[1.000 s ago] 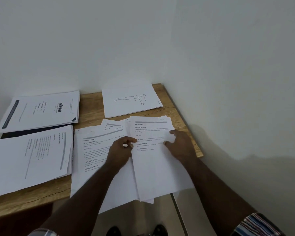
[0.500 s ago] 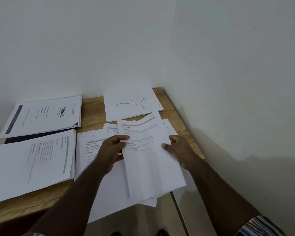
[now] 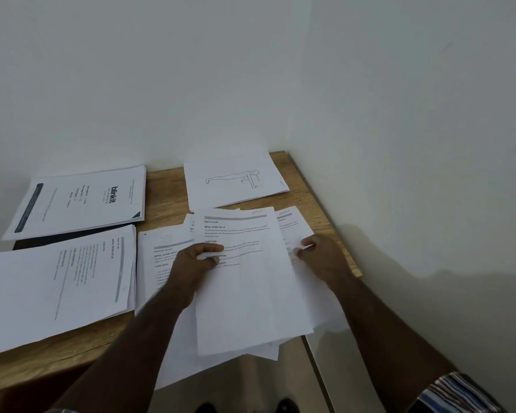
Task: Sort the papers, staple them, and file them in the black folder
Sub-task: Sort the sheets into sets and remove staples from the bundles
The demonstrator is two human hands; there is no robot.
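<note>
My left hand (image 3: 195,263) pinches the left edge of a printed top sheet (image 3: 251,281), thumb on its face. That sheet lies tilted over a loose pile of papers (image 3: 161,263) hanging past the desk's front edge. My right hand (image 3: 319,254) pinches the right edge of a sheet lower in the pile. A black folder (image 3: 72,235) shows only as a dark strip between two paper stacks at the left.
On the wooden desk (image 3: 167,204) lie a "blinkit" stack (image 3: 81,201) at back left, a text stack (image 3: 57,281) at front left, and a sheet with a push-up drawing (image 3: 236,180) at the back. Walls close the back and right sides.
My left hand has lifted the top sheet and shifted it leftward over the pile. My right hand stayed at the right edge of the papers.
</note>
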